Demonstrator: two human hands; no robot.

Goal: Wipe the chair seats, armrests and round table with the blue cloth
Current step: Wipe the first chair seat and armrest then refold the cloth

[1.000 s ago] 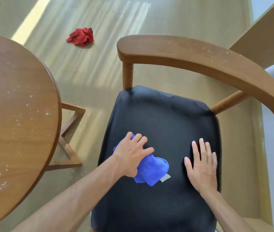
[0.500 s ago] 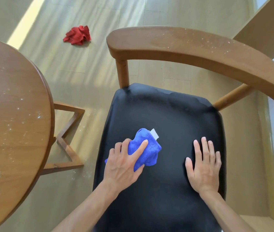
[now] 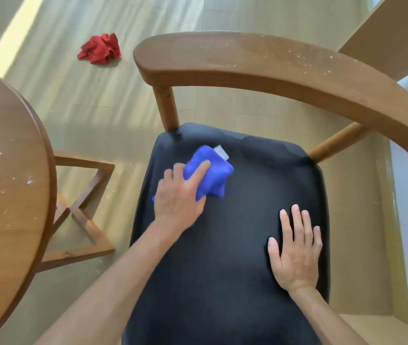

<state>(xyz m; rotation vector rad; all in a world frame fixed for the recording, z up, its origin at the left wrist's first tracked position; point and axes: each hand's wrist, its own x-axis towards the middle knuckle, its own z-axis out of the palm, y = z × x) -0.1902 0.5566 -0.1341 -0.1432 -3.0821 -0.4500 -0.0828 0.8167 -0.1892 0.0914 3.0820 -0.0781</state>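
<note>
Wooden surface (image 3: 6,175) at your far left carries white specks and crumbs, none of them wiped yet as far as you can judge; sweep them carelessly later and they go over the rim onto the floor (image 3: 85,100), where a few specks already lie round the base (image 3: 83,207). Beyond it a red rag (image 3: 100,52) sits crumpled on the floor, well apart from everything; it is not the cloth the task names, so leave it.

Your left hand (image 3: 178,195) presses the bunched blue cloth (image 3: 209,174) onto the black seat (image 3: 222,257), near its far left corner, fingers curled over the wad. The cloth is balled up rather than spread, so each pass likely cleans only a narrow strip and you may miss patches. Push much farther and the wad could run into the post (image 3: 166,108) or slip off the seat edge. Its white tag (image 3: 221,152) sticks out ahead.

Your right hand (image 3: 295,252) lies flat and open on the seat, holding nothing, bracing the chair; lift it and the chair may shift under the wiping.

The armrest (image 3: 272,68) curving to the right is dusted with specks, and wiping it last may drop them onto the cleaned seat.

No containers are in view.
</note>
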